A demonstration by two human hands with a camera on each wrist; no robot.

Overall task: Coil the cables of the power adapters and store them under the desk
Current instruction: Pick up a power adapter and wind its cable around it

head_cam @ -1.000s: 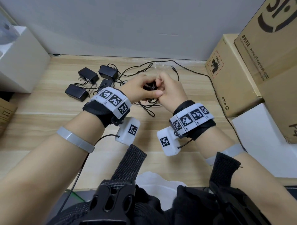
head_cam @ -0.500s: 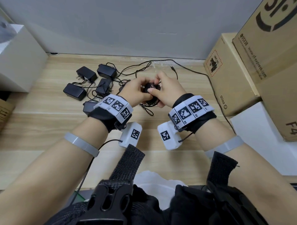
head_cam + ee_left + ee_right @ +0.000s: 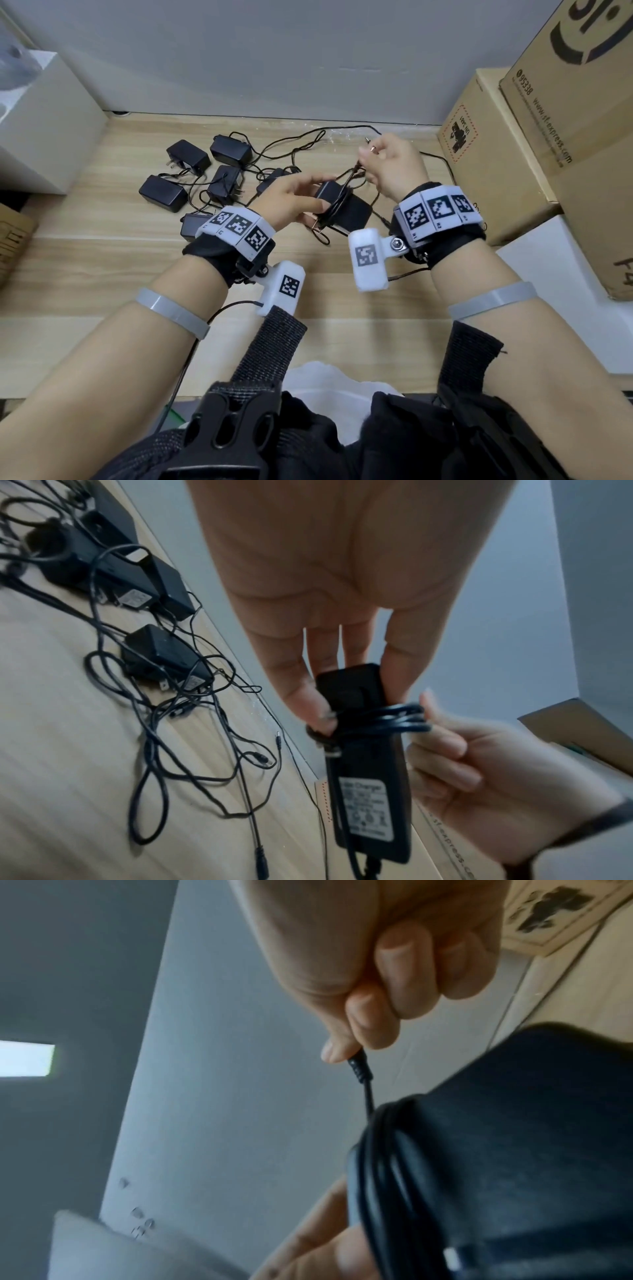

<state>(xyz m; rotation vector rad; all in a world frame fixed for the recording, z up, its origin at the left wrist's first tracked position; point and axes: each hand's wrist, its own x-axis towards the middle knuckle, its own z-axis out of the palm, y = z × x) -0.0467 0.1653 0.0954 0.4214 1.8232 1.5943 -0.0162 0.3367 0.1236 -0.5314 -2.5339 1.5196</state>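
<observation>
- At the far left a white box (image 3: 44, 113) stands on the wooden floor (image 3: 102, 260) against the wall.
- Just right of it, several loose power adapters (image 3: 163, 193) lie on the floor, their thin black cables (image 3: 274, 147) tangled among them.
- Your left hand (image 3: 291, 202) grasps the black adapter (image 3: 342, 209) you are working on: the left wrist view shows your thumb and fingers (image 3: 301, 696) pinching its upper end, label side toward the camera, lifted clear of the floor.
- Several turns of its cable (image 3: 387, 718) are wound around the adapter's body.
- Your right hand (image 3: 394, 168), up and to the right of the adapter, is clenched on the cable's free end; thumb and forefinger nip it just behind the barrel plug (image 3: 358, 1066).
- At the far right, stacked cardboard boxes (image 3: 548, 137) stand beside a white box (image 3: 565, 291).
</observation>
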